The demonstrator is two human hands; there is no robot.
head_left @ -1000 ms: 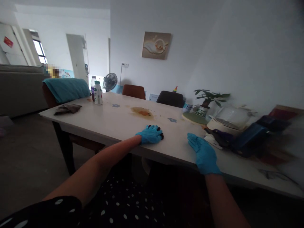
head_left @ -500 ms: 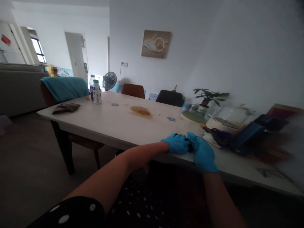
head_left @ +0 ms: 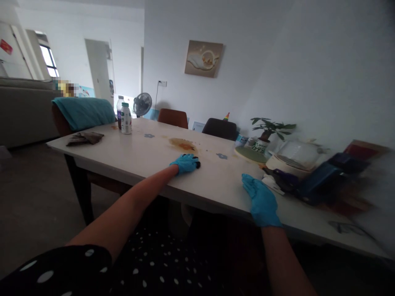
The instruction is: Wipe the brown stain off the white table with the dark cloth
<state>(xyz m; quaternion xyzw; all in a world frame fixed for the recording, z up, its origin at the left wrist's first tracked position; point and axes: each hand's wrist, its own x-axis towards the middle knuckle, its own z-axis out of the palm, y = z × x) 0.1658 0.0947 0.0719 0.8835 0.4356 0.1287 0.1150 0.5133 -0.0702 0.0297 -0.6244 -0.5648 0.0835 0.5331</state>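
My left hand (head_left: pixel 185 164), in a blue glove, is closed over a small black object (head_left: pixel 198 165) on the white tabletop (head_left: pixel 148 158). Most of that object is hidden under my fingers, and its kind cannot be made out. Just beyond the hand, a brown-orange stain or wet patch (head_left: pixel 182 144) spreads over the table. My right hand (head_left: pixel 261 200), gloved the same way, rests at the table's near edge with its fingers stretched out and nothing in it. To its right lies a white object (head_left: pixel 273 184) beside dark items.
Two bottles (head_left: pixel 126 119) and a crumpled brown cloth (head_left: pixel 85 138) stand and lie at the left. On the right are a potted plant (head_left: pixel 266 133), a lidded pot (head_left: pixel 290 162) and a dark blue item (head_left: pixel 321 176). Chairs (head_left: pixel 219 128) line the far side.
My left hand has moved left and farther onto the table with the black object, away from my right hand. The right hand stays near the edge, its fingers now free of the object.
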